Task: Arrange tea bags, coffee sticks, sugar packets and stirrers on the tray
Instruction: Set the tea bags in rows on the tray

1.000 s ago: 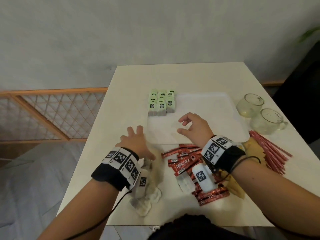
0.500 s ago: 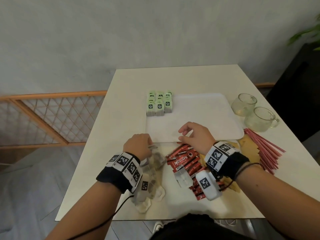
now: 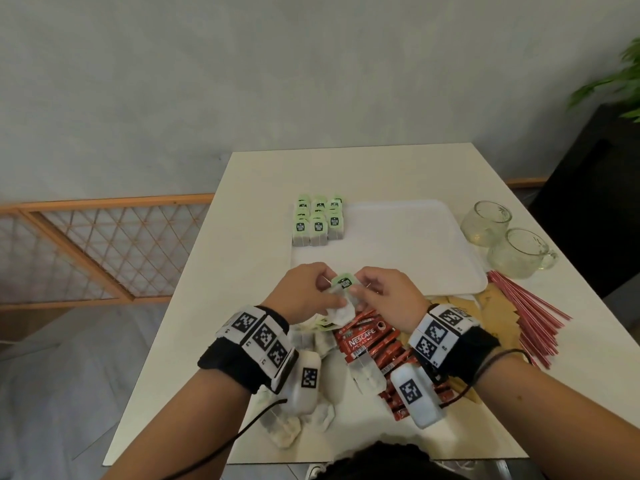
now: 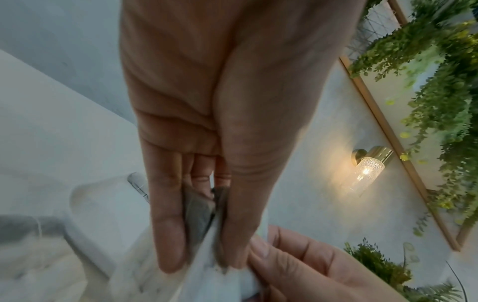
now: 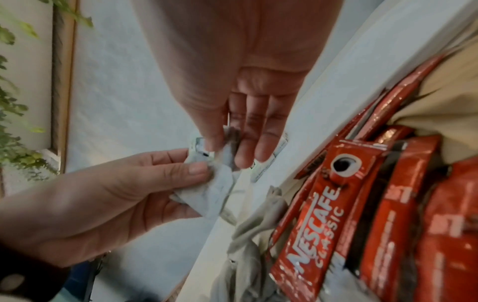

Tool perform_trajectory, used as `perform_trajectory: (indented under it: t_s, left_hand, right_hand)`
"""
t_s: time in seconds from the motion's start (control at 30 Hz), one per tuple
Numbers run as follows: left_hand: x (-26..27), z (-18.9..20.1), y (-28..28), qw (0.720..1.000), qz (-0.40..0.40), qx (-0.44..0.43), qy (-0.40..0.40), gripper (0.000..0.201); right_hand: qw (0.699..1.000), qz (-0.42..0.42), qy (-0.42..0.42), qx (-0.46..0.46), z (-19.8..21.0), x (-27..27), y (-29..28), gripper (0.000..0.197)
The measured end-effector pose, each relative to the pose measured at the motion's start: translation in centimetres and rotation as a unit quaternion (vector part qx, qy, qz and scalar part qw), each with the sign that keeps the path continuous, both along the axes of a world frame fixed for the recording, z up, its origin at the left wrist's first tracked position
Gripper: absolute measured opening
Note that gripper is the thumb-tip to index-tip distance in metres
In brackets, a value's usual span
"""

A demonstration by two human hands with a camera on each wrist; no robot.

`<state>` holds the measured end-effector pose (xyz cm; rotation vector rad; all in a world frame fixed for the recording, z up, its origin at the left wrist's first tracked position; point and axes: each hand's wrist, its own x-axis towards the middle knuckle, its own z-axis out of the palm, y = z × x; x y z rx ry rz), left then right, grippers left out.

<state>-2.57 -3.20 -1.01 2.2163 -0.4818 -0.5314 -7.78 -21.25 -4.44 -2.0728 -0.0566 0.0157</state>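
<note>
Just short of the tray's (image 3: pixel 398 244) near edge, a tea bag (image 3: pixel 341 303) hangs pinched between both hands, green tag up, pouch drooping toward the person. Left hand (image 3: pixel 304 294) and right hand (image 3: pixel 388 296) each grip it equally close. The standing rows of tea bags (image 3: pixel 318 221) lie straight ahead, in the tray's far left corner.

Tray (image 3: pixel 408 237): broad bare white surface across centre and right; far-left corner filled by rows of green-tagged tea bags (image 3: pixel 318 220).
Near tray edge: both hands meet over it, left hand (image 3: pixel 304 296) and right hand (image 3: pixel 388 294), blocking the middle approach.
Right of tray: two glass cups (image 3: pixel 505 242) close beside its rim; red stirrers (image 3: pixel 526 317) fanned on the desk (image 3: pixel 249 237) below them.
Desk front: red coffee sticks (image 3: pixel 370 344) and loose tea bags (image 3: pixel 287 420) heaped together.
Desk left strip and far end: bare.
</note>
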Motion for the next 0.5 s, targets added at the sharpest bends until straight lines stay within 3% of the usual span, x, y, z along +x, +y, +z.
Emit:
perform_trajectory:
  t_s: [0.07, 0.2, 0.5]
  left_hand:
    - [0.3, -0.1, -0.1, 1.000, -0.007, 0.018, -0.005, 0.034]
    - [1.1, 0.0, -0.1, 0.999, -0.016, 0.040, -0.018, 0.021]
    - [3.8, -0.5, 0.9, 0.998, 0.039, -0.034, 0.025, 0.017]
  right_hand:
    - [1.000, -0.024, 0.003, 0.018, -0.1, 0.4, -0.6, 0.010]
    - [0.998, -0.059, 0.006, 0.028, 0.2, 1.3, -1.8, 0.004]
    - [0.997, -0.079, 0.014, -0.020, 0.3, 4.9, -3.0, 0.023]
